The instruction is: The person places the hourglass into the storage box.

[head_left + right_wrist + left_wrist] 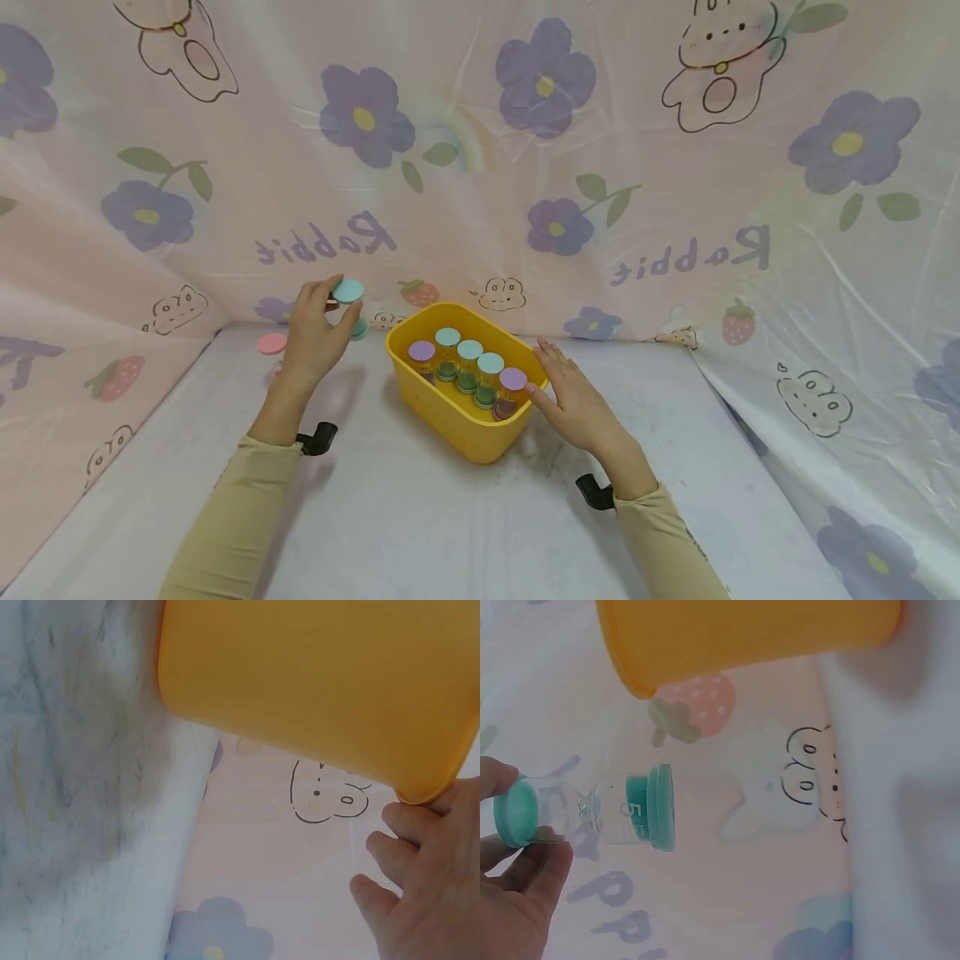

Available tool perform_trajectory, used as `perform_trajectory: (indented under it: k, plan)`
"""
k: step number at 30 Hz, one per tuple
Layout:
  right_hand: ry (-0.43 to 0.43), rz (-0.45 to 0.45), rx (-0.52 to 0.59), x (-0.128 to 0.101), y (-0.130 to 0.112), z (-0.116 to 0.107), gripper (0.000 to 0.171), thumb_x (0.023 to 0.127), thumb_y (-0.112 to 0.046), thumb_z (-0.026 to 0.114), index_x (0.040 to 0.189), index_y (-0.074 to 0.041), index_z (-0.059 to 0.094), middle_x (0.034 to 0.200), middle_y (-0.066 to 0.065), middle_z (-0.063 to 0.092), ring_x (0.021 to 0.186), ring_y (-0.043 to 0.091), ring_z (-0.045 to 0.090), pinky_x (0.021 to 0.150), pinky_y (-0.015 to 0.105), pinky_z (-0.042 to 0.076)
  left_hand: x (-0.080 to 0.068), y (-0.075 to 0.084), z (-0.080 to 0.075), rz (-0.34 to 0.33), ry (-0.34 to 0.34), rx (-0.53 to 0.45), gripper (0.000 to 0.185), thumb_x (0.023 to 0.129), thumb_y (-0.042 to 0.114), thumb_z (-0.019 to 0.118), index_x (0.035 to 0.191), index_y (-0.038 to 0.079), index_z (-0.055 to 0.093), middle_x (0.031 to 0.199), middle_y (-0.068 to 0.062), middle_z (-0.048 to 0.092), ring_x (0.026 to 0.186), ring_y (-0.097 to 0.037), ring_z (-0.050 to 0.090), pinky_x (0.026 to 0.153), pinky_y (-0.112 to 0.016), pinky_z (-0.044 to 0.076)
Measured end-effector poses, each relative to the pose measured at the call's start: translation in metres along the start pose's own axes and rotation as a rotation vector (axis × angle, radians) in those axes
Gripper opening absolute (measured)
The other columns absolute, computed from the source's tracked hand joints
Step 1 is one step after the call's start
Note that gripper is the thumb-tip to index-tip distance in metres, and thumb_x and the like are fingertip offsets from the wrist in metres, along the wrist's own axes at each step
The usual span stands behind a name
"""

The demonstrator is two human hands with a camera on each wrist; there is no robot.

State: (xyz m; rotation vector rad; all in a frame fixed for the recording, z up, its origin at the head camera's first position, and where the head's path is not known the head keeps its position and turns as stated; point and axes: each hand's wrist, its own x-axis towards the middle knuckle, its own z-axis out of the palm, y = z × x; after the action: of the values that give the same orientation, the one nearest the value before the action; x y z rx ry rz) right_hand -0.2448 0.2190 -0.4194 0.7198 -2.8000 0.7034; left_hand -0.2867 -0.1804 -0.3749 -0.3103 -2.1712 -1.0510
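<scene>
My left hand (335, 310) pinches one teal end cap of a clear sand timer (349, 305), held up off the table to the left of a yellow bin (450, 421). In the left wrist view the timer (607, 814) lies sideways, with my fingers (547, 859) and thumb on its near cap; a "5" shows on the glass. The bin holds several upright timers with teal (470, 350) and purple (422, 351) caps. My right hand (546, 371) rests with straight fingers against the bin's right rim; its fingertips (397, 817) touch the bin's (315, 682) corner.
A pink-capped timer (272, 343) stands on the table left of my left hand. A flower-and-rabbit printed plastic sheet (525, 167) walls in the back and both sides. The white tabletop (450, 533) stretches toward me in front of the bin.
</scene>
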Motion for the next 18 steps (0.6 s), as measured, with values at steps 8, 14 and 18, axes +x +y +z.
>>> perform_trajectory:
  k: [8, 14, 18]
  plan:
    - [0.002, -0.001, 0.004, 0.0, 0.0, 0.0, 0.073, 0.109, -0.048, 0.048, 0.163, -0.003, 0.028, 0.173, 0.01, 0.019, 0.159, 0.032, 0.018, 0.127, 0.055, 0.016, 0.003, 0.019, -0.001, 0.058, 0.027, -0.034, 0.05, 0.097, 0.006, 0.072, 0.141, -0.009, 0.055, 0.127, -0.029, 0.055, 0.108, -0.039, 0.059, 0.097, -0.051, 0.053]
    - [0.007, -0.009, 0.004, 0.0, 0.001, 0.001, 0.073, 0.109, -0.048, 0.048, 0.163, -0.003, 0.028, 0.173, 0.011, 0.019, 0.159, 0.032, 0.018, 0.127, 0.056, 0.017, 0.003, 0.035, 0.0, 0.105, 0.035, -0.064, 0.049, 0.095, 0.005, 0.075, 0.138, -0.01, 0.057, 0.123, -0.029, 0.057, 0.103, -0.039, 0.058, 0.092, -0.049, 0.053]
    - [0.008, -0.01, 0.001, 0.001, 0.001, 0.001, 0.073, 0.109, -0.049, 0.047, 0.163, -0.004, 0.028, 0.173, 0.011, 0.019, 0.159, 0.032, 0.018, 0.126, 0.057, 0.018, 0.004, 0.043, 0.003, 0.148, 0.031, -0.079, 0.049, 0.094, 0.004, 0.076, 0.136, -0.011, 0.057, 0.121, -0.028, 0.058, 0.104, -0.038, 0.058, 0.091, -0.048, 0.054]
